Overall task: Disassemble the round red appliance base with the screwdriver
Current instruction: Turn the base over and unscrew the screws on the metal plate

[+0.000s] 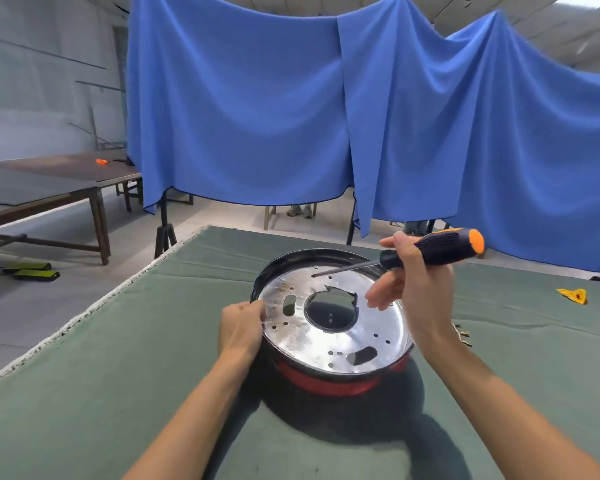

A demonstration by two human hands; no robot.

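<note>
A: In the head view, where is the red appliance base (326, 384)?

B: It sits on the green table (118, 358), near the middle, with its shiny metal plate (343, 327) facing up. The left hand (241, 327) holds the rim at about 9 o'clock, and its fingers (257, 308) are curled over the edge of the plate.

A: And the screwdriver (430, 251)?

B: The right hand (420, 289) holds it above the plate at about 2 o'clock. The thumb and the upper fingers are wrapped round the dark handle, while the lower fingers (378, 292) hang loose and spread, touching nothing.

A: Which way does the tool point?

B: Its long axis goes almost flat, from the orange cap at 3 o'clock to the tip (314, 275) at about 11 o'clock of the plate. The tip is just beside some small holes near the far rim. I cannot tell if a screw is there.

A: So what decides the next move?

B: I think the shaft must be raised more upright before it can turn a screw. The right hand is the nearer one for this, and the left only steadies the base. A few small brass parts (463, 336) lie on the table at the right.
</note>
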